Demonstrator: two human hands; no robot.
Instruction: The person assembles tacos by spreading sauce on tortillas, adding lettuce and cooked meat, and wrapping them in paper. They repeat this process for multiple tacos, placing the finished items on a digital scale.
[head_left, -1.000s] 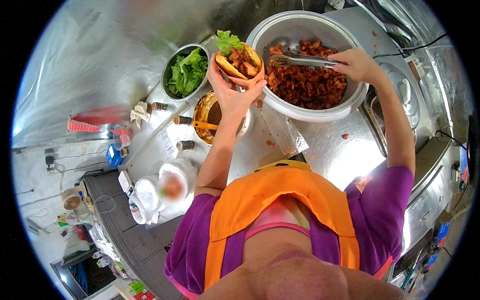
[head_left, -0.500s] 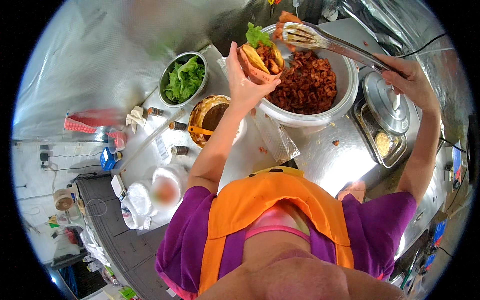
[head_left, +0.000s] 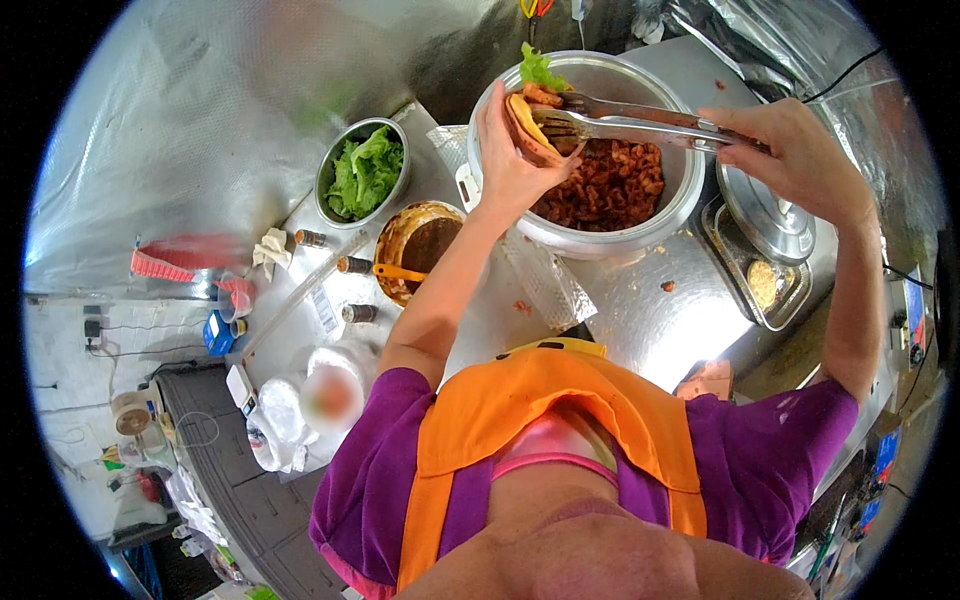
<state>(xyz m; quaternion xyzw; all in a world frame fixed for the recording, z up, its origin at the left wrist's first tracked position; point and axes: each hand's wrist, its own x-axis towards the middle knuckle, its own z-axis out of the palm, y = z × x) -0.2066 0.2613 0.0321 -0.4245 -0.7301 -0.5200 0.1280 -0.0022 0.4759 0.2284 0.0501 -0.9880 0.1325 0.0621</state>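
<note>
My left hand is closed around a folded flatbread sandwich in a paper sleeve, held over the left rim of a large pot. A lettuce leaf sticks out of the sandwich's far end. With my right hand I grip metal tongs, which reach left across the pot. Their fork-like tips are at the sandwich's opening, beside reddish pieces of filling; whether they still pinch any is unclear. Chopped reddish-brown meat lies in the pot below.
Left of the pot stand a bowl of lettuce and a sauce bowl with an orange-handled utensil. Several small jars are nearby. At the right, a round metal lid rests over a metal tray.
My right hand has brought the tongs left and down, from above the pot to the sandwich's opening. The sandwich has shifted slightly right and is turned more toward the tongs.
</note>
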